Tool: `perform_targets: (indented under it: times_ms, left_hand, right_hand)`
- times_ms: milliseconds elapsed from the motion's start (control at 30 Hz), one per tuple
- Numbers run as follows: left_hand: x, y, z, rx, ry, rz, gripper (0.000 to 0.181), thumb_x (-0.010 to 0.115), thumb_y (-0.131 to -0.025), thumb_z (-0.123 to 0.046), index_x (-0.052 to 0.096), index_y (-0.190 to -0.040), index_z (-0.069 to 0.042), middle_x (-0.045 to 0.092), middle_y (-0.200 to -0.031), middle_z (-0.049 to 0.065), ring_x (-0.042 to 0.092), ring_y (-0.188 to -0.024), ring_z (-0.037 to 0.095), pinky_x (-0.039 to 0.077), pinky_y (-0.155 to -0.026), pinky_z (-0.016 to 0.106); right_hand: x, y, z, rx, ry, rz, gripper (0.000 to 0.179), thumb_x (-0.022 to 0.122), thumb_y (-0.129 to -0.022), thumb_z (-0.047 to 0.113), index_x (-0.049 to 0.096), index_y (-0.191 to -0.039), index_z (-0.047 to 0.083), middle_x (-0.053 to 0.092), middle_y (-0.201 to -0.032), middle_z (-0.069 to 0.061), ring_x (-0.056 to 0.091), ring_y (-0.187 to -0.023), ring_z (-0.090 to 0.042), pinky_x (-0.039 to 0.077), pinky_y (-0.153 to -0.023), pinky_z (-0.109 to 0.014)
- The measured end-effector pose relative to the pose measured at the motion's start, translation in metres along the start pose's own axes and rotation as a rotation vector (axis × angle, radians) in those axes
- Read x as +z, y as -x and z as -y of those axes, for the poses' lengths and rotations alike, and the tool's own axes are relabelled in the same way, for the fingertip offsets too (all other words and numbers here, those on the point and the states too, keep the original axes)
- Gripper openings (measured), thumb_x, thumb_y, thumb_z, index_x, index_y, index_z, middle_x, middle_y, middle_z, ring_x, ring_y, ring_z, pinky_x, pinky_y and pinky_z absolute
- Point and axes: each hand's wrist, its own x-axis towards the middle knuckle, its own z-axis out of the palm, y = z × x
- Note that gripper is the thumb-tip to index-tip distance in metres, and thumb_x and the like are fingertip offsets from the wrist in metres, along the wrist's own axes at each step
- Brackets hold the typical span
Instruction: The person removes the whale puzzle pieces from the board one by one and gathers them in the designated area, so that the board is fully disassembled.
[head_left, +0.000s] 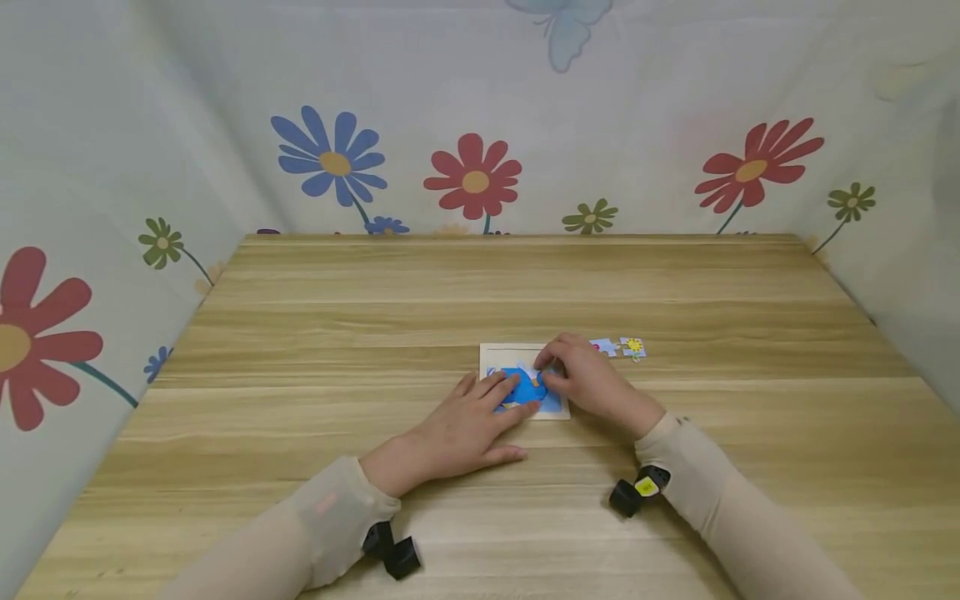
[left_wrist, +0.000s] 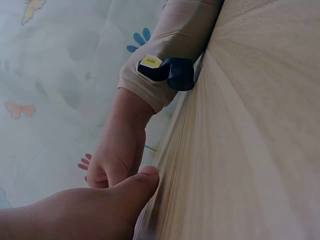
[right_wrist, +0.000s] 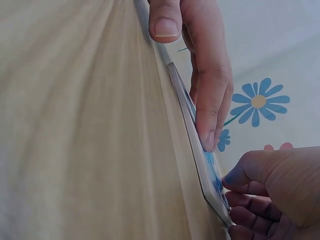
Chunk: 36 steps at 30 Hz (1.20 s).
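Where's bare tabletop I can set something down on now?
Free: the far strip of the table, between puzzle tray and flowered curtain; its left stretch, bordered by the left sleeve; its right stretch, past the loose pieces. Crowded: the tray, with left grip on it, right grip at its right side, pieces alongside.

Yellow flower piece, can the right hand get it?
Probably yes: the yellow flower piece lies uncovered near the right hand, though that hand is busy at the framed puzzle.
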Motion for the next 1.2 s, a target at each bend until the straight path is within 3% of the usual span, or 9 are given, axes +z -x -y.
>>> perform_targets:
  times_ms: [667,1000,1200]
  left_hand:
    - [0.0024,0.0003,0.0011,0.009,-0.038,-0.014,0.061,0.042,-0.095,-0.06,0.04,-0.147,-0.029,0.034,-0.155,0.013,0.032,-0.143,0.032,0.031,-0.11,0.061]
    - [-0.0002,0.004,0.002,-0.001,-0.045,-0.012,0.061,0.042,-0.095,-0.06,0.038,-0.148,-0.03,0.033,-0.156,0.012,0.031,-0.144,0.032,0.031,-0.11,0.06]
    - [0.0004,0.003,0.0021,0.002,-0.053,0.008,0.062,0.04,-0.096,-0.06,0.035,-0.149,-0.031,0.03,-0.157,0.011,0.028,-0.145,0.031,0.03,-0.111,0.059]
  right_hand:
    - [0.0016,0.001,0.0007,0.006,-0.025,-0.016,0.013,0.064,-0.086,0.009,0.066,-0.098,0.005,0.064,-0.096,-0.007,0.054,-0.087,-0.02,0.046,-0.08,-0.035]
    - [0.0034,-0.002,0.001,-0.003,-0.106,-0.05,0.005,0.065,-0.09,0.011,0.065,-0.094,0.007,0.065,-0.092,-0.006,0.058,-0.084,-0.017,0.05,-0.076,-0.032]
    - [0.0014,-0.0016,0.0007,0.031,-0.144,-0.054,0.005,0.065,-0.091,0.01,0.065,-0.091,0.005,0.066,-0.087,-0.004,0.058,-0.081,-0.015,0.048,-0.073,-0.028]
